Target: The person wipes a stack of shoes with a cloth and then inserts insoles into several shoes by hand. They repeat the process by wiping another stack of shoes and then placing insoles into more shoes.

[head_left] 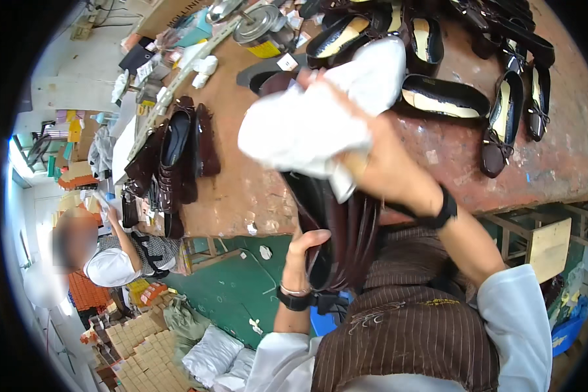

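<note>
My left hand (299, 256) is closed around a dark burgundy shoe (356, 238) at the near edge of the table. The thumb presses on the shoe's side, and the other fingers are mostly hidden behind it. In my right hand (398, 166) a large bunched white cloth (300, 127) is gripped, smeared by motion. It covers the shoe's upper end; whether it touches the leather I cannot tell. Behind the cloth, another dark shoe (274, 83) is partly hidden.
Several glossy dark shoes stand in a group (176, 147) at the table's left. More flats with pale insoles, such as one shoe (445, 97), lie at the far right. A metal can (261, 29) stands at the back. Another person (121, 258) works at the left.
</note>
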The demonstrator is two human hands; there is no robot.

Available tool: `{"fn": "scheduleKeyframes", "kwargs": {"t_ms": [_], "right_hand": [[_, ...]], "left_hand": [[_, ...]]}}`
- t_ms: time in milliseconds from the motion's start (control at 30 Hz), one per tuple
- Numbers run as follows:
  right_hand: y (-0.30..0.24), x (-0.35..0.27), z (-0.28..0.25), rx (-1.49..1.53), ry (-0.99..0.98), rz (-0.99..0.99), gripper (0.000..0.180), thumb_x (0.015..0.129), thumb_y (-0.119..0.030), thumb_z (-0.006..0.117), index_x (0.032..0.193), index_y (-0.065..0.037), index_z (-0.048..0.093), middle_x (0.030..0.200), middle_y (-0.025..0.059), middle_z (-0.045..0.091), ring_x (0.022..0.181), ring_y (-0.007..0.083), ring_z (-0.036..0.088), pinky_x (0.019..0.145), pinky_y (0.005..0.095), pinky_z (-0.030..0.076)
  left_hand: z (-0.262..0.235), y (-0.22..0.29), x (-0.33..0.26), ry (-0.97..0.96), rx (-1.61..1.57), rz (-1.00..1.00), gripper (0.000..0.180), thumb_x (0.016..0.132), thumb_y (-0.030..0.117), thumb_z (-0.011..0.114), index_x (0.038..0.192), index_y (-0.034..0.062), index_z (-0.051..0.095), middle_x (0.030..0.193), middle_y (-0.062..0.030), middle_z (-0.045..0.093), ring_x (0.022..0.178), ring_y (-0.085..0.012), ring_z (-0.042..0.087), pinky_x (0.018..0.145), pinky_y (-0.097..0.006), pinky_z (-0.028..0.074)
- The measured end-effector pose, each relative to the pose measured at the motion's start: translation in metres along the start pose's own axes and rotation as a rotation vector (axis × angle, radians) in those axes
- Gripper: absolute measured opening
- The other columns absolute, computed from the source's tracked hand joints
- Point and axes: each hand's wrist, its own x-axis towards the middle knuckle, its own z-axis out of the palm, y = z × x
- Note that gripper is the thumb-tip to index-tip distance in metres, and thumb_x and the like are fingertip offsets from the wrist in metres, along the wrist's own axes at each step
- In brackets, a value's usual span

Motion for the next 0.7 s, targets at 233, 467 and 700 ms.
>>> {"fn": "scheduleKeyframes", "kwargs": {"t_ms": [233,467,700], "right_hand": [[-0.05,-0.088,0.047,-0.309,-0.545,-0.383,0.067,0.075,-0.001,0.067,0.139,-0.01,0.054,0.146,0.0115,0.051,0.137,0.0288,0.047,0.114,0.0449,0.038],[-0.029,0.035,0.018,-0.547,-0.581,0.532,0.031,0.084,-0.014,0.063,0.109,0.005,0.061,0.11,0.033,0.062,0.095,0.0386,0.066,0.079,0.0519,0.053],[-0.008,-0.016,0.038,-0.578,-0.256,-0.31,0.061,0.074,-0.001,0.061,0.134,-0.001,0.056,0.123,0.0298,0.062,0.111,0.0342,0.067,0.09,0.0466,0.055]], "left_hand": [[-0.042,-0.026,-0.008,0.014,0.025,0.053,0.048,0.093,0.018,0.056,0.137,-0.0024,0.05,0.127,-0.0134,0.061,0.114,-0.0196,0.059,0.098,-0.033,0.047],[-0.047,-0.023,-0.014,0.033,0.256,0.112,0.044,0.098,0.023,0.049,0.133,-0.003,0.054,0.12,-0.0129,0.065,0.107,-0.0201,0.063,0.094,-0.033,0.05],[-0.032,-0.024,-0.013,0.021,0.481,0.141,0.044,0.103,0.028,0.041,0.129,-0.0035,0.057,0.113,-0.0124,0.069,0.101,-0.0206,0.067,0.09,-0.033,0.054]]}}
